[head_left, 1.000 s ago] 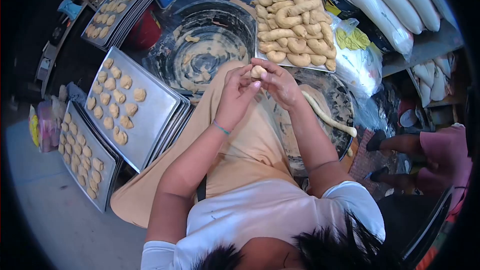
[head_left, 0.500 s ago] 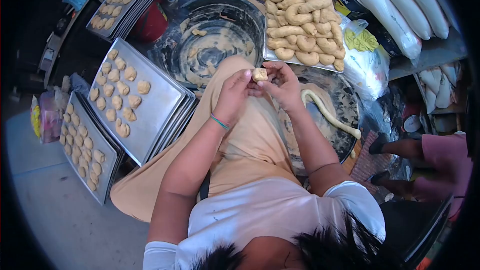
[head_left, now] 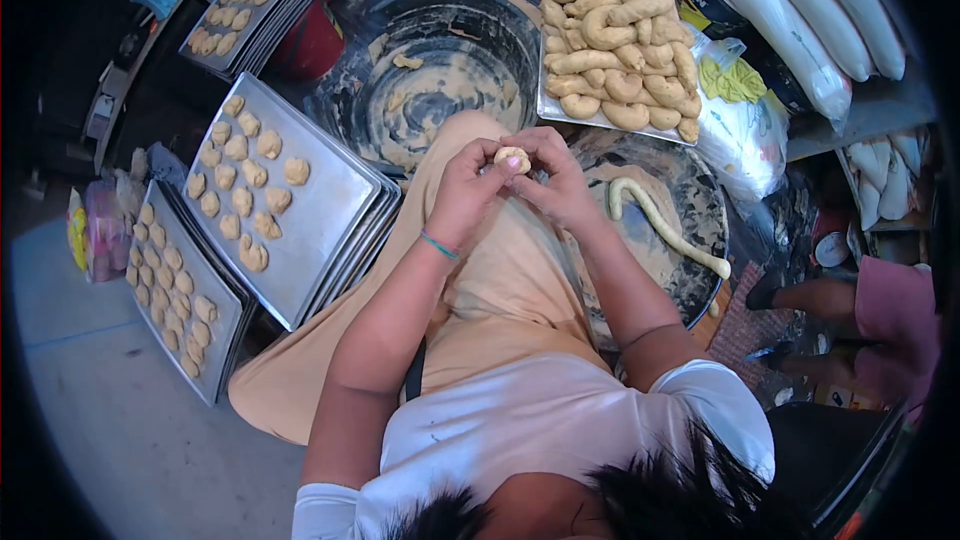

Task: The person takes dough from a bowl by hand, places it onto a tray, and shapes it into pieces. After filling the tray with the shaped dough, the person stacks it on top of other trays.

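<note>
A small lump of dough [head_left: 511,154] is pinched between my two hands above my lap. My left hand [head_left: 468,190] is closed on it from the left, the thumb lying across its top. From the other side, the curled fingers of my right hand [head_left: 556,178] grip the same lump. To the right, a long dough rope [head_left: 668,227] lies bent in a floured black basin [head_left: 712,202]. Several dough pieces [head_left: 253,173] rest in loose rows on a metal tray [head_left: 335,155] to my left.
Thick dough rolls [head_left: 610,35] are heaped on a tray at the back right. A large floured basin [head_left: 440,15] stands in front of me. More dough-covered trays [head_left: 215,365] are stacked at left. Another person's legs [head_left: 815,297] are at right, near long plastic-wrapped packs [head_left: 775,35].
My left thumb has moved onto the top of the dough lump, and my right fingers have curled closer around it. The whole view has shifted slightly.
</note>
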